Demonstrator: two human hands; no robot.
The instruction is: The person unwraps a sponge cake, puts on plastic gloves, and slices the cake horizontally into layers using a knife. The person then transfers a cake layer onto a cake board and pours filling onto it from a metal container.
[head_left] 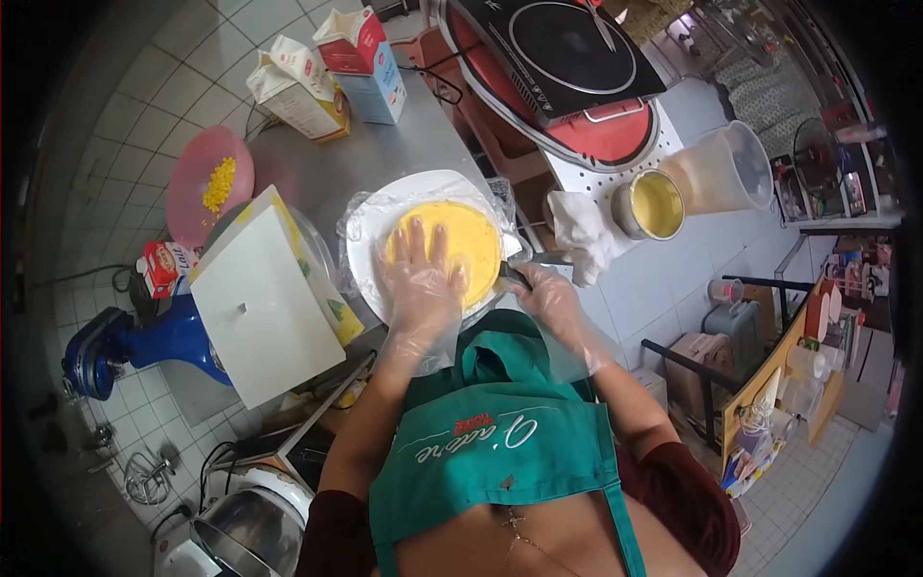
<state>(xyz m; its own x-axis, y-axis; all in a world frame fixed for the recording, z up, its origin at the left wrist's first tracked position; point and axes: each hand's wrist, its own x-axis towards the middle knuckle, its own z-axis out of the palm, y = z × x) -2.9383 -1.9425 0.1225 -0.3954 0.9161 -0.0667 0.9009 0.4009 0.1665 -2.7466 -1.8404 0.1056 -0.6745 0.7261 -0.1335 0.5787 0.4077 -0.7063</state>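
A round yellow cake layer (481, 240) lies on a white plate (363, 231) with clear plastic wrap around its rim. My left hand (423, 279), in a clear plastic glove, rests flat on the cake's left part with its fingers spread. At the plate's right edge, my gloved right hand (553, 303) is closed around the dark handle of a tool (515, 277). The tool's far end is at the cake's right side and is mostly hidden.
Two cartons (370, 82) stand behind the plate. Left are a pink bowl (178, 188) with yellow pieces, a white board (264, 308) and a blue mixer (173, 337). Right are a white cloth (580, 231), a metal pot (625, 207) and an induction hob (500, 58).
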